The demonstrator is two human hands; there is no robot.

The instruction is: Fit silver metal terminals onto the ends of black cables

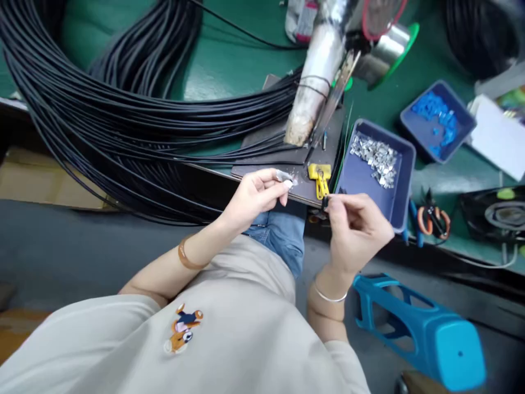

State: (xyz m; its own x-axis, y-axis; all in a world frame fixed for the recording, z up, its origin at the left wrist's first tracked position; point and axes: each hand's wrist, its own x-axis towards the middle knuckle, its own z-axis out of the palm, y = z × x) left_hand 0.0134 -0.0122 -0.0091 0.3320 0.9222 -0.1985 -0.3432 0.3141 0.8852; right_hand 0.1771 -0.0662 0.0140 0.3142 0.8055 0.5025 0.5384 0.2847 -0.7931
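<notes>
My left hand [256, 196] is closed in a pinch on a small silvery metal clip [286, 176] at the table's front edge. My right hand [356, 227] is curled, pinching a small dark piece, seemingly a black cable end [325, 202], just below a yellow tool [320, 178]. A blue tray [400, 180] with several silvery metal clips [375, 156] sits right beside my right hand. A thick bundle of black cables [123, 120] sweeps across the green table [229, 60] to a dark mat [266, 164].
A second blue tray [414, 128] holds blue parts [435, 117]. Orange-handled cutters [432, 219] lie at the right. A foil-wrapped nozzle [315, 76] and a reel [389, 46] stand behind the mat. A blue plastic stool [426, 334] stands on the floor at my right.
</notes>
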